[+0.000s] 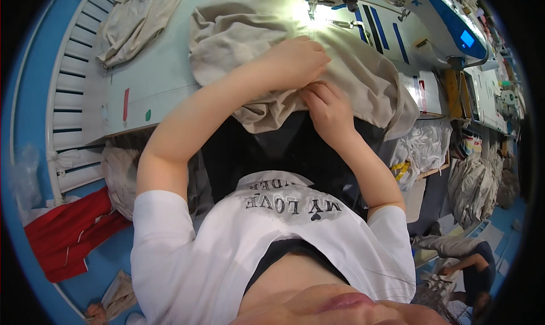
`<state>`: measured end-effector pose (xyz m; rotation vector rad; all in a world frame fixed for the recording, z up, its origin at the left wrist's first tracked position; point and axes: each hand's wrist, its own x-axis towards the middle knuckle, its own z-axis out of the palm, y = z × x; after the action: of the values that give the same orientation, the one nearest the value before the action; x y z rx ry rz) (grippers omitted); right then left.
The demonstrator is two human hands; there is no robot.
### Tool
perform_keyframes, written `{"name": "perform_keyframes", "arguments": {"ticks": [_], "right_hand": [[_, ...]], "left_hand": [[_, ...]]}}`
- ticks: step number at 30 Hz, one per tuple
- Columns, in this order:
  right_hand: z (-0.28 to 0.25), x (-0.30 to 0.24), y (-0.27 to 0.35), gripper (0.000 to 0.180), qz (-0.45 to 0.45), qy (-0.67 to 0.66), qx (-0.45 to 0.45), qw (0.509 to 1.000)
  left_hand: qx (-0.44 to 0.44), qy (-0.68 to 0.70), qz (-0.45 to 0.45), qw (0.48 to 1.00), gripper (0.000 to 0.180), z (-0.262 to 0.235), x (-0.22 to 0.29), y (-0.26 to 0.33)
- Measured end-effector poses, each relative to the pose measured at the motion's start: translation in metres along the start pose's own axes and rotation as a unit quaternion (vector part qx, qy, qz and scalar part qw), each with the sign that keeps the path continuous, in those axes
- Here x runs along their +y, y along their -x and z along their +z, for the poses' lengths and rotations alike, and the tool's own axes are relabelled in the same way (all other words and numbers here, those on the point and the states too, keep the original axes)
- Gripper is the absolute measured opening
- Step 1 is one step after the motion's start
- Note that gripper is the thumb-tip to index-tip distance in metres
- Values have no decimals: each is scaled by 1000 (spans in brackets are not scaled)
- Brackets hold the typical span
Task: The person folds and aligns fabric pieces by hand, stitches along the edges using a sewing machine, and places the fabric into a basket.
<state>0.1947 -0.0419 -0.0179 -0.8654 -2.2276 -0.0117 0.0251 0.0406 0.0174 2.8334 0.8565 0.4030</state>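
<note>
Left hand (305,62), right hand (331,110) pinched cloth (372,78) by far-right machine (434,21); seemingly midway, cloth not yet released, seams unclear

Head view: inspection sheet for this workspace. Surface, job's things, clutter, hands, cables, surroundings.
Surface: pale green flat sewing table, partly covered by cloth.
Job's things: bunched beige fabric at the brightly lit needle area of a white-and-blue sewing machine.
Clutter: narrow black and blue strips right of the needle; flat red strip and beige cloth heap on the left.
Grip: left hand curled on the fabric, fingertips partly hidden; right hand pinching its near side.
Cables: none clearly distinguishable.
Surroundings: white slatted rack and red cloth, left; another person, lower right.
</note>
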Motion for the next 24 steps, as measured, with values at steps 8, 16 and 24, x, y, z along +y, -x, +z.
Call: {"name": "perform_keyframes", "arguments": {"ticks": [8,16,24], "right_hand": [[-19,7,-7,19,5,-5,-71,997],[-33,10,-12,25,-11,-6,-108,994],[-28,11,3,23,7,-14,-77,997]], "left_hand": [[61,-68,21,996,41,61,-9,-63],[79,-22,15,997,42,71,-11,-80],[120,41,-66,990,45,28,-17,15]]}}
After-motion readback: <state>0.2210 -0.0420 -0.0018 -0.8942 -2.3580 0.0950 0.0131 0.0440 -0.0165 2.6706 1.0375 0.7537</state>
